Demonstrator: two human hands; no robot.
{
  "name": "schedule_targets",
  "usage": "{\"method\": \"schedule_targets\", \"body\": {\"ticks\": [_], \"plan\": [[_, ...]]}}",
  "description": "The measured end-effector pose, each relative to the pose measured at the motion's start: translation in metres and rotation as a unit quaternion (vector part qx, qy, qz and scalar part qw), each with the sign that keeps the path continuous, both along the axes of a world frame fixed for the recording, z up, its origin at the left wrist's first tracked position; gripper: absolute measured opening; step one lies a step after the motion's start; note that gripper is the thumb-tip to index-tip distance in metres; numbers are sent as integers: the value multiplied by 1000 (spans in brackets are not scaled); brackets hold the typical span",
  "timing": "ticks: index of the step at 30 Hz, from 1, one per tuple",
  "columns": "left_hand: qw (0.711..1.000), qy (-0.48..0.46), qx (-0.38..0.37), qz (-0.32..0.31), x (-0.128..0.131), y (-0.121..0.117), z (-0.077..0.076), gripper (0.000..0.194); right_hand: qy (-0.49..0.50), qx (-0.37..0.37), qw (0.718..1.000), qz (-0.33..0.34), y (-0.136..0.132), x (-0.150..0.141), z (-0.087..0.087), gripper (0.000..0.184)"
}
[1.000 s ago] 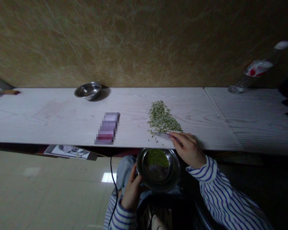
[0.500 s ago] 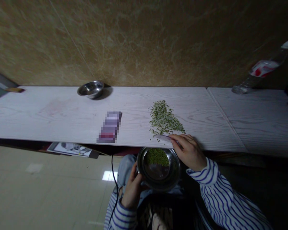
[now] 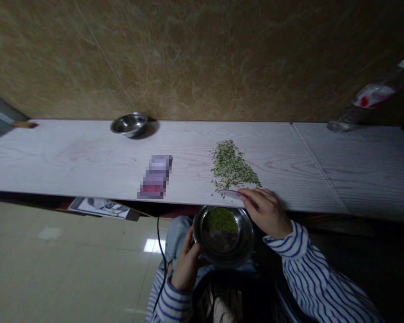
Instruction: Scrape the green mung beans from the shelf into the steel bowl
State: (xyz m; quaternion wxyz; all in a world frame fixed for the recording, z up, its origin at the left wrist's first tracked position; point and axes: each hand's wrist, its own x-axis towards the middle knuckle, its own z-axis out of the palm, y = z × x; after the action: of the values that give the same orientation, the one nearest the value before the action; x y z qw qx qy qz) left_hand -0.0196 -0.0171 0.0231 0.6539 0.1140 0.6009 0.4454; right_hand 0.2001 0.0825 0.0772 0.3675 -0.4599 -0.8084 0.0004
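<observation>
My left hand (image 3: 187, 264) is closed on the left rim of a metal bowl (image 3: 245, 251), which sits just below the table's front edge, over my lap. Small green beans (image 3: 222, 220) lie inside it, gathered toward the far side. In my right hand (image 3: 267, 211) is a thin, pale, flat piece (image 3: 229, 193), pinched between thumb and fingers; its exact kind is unclear. It rests at the near edge of a spread of green beans (image 3: 232, 166) on the tabletop, a little above the bowl.
A smaller metal bowl (image 3: 129, 125) stands at the back left of the white table (image 3: 188, 139). A blurred-out flat purple object (image 3: 155, 176) lies left of the beans. At the right, a clear bottle (image 3: 370, 98) stands near the wall. A black cable (image 3: 164, 255) hangs beside my left arm.
The view has shifted very slightly. Both hands, the bowl and the spread of beans otherwise look the same.
</observation>
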Motion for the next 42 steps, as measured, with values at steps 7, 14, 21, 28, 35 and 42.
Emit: {"method": "schedule_targets", "body": {"ticks": [7,14,21,28,35,42], "plan": [[1000,4,0,5,0,-1,0,77,3,-5,1000,-5,-5,3,-1,19],[1000,-4,6,0,2,2,6,81,10,-1,1000,-3,-13,5,5,19],[1000,-12,18,-3,4,4,6,81,-1,-8,1000,-27,-22,-1,3,21],[999,-25,26,9,2,4,4,81,-4,0,1000,17,-32,-22,7,20],[999,-21,28,4,-3,5,-1,81,9,10,999,-40,-26,-23,2,22],[999,-26,22,8,-3,6,3,85,10,22,996,-85,-16,-21,-5,22]]}}
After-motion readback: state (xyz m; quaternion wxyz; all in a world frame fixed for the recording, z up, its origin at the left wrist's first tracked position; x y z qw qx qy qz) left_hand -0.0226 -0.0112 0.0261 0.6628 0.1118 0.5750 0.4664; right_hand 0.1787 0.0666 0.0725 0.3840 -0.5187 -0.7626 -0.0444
